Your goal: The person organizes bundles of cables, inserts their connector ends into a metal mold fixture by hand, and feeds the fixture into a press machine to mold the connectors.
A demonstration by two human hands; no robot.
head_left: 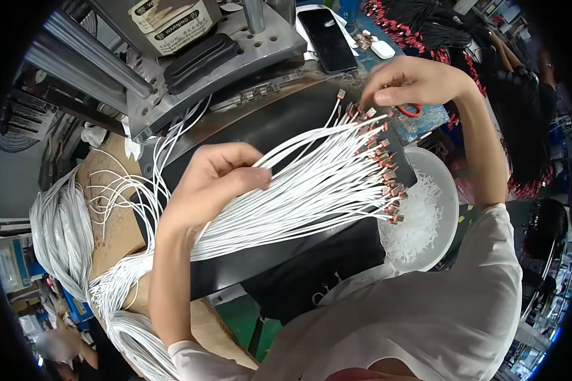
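Observation:
A wide bundle of white cables (299, 184) lies across the black work surface, its ends with metal connectors and red-orange parts (388, 171) pointing right. My left hand (225, 178) is closed, thumb against fingers, on a few white cables raised at the bundle's upper edge. At the upper right end of the bundle is my right hand (403, 82), its fingers bent down beside the connectors. Its fingertips are partly hidden, and I cannot make out what they hold. One connector (341, 94) stands up a little left of it.
A machine with metal posts (254, 16) and a warning label stands at the upper left. Behind the bundle lies a phone (327, 39). A round tub (448, 190) holds small clear pieces. Coiled white cables (63, 235) lie left. A person (76, 349) is at the lower left.

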